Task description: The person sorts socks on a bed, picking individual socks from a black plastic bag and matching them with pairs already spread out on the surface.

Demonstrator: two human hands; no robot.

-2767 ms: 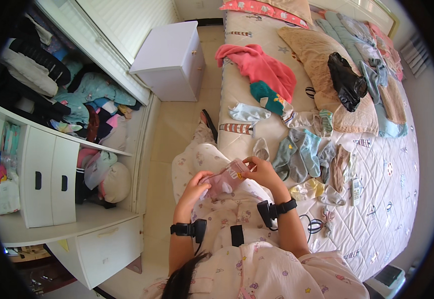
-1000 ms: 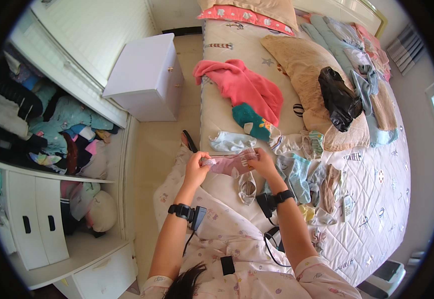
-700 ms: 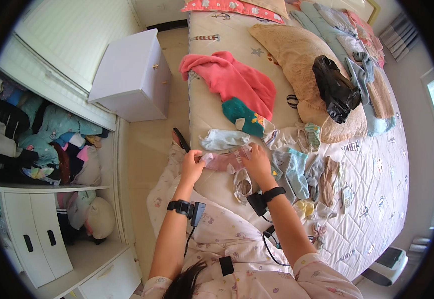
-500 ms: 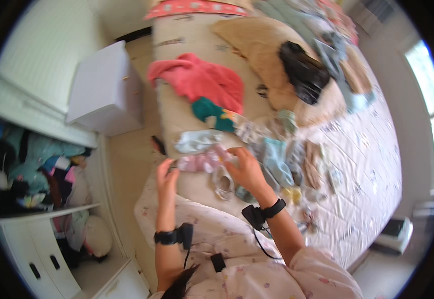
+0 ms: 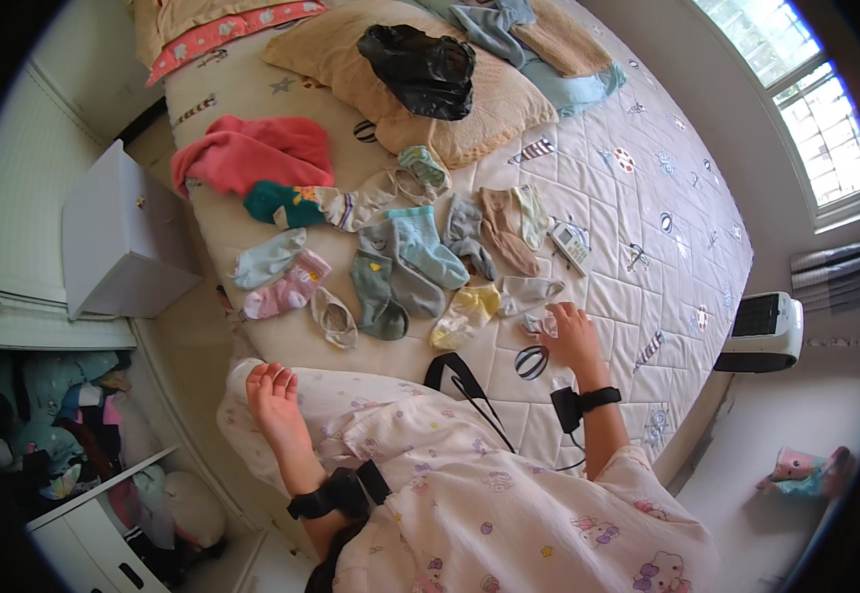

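So there's this little pink-and-white bundle of fabric [image 5: 536, 324] on the bed [image 5: 603, 296], too small for me to make out properly. The person's right hand [image 5: 570, 336] is right at it, fingers bent down by its edge; can't tell if they've actually got a grip or are just touching. The left hand [image 5: 276, 403] is way off over the person's lap, palm up, fingers loosely curled, nothing in it that I can see.

Just up from the bundle there's a pale grey sock [image 5: 529, 294], with a yellow-and-white sock [image 5: 466, 314] beside it. Behind those: a light blue sock [image 5: 428, 247], a brown sock [image 5: 507, 235] and a white remote control [image 5: 569, 247] lying near the socks. Toward the bed's left edge, a pink patterned sock [image 5: 290, 285] sits against a pale blue sock [image 5: 268, 259]. Further back, a teal sock [image 5: 280, 205] lies by a coral-pink cloth [image 5: 252, 153], and a black plastic bag [image 5: 418, 74] is plonked on a tan pillow [image 5: 509, 121].
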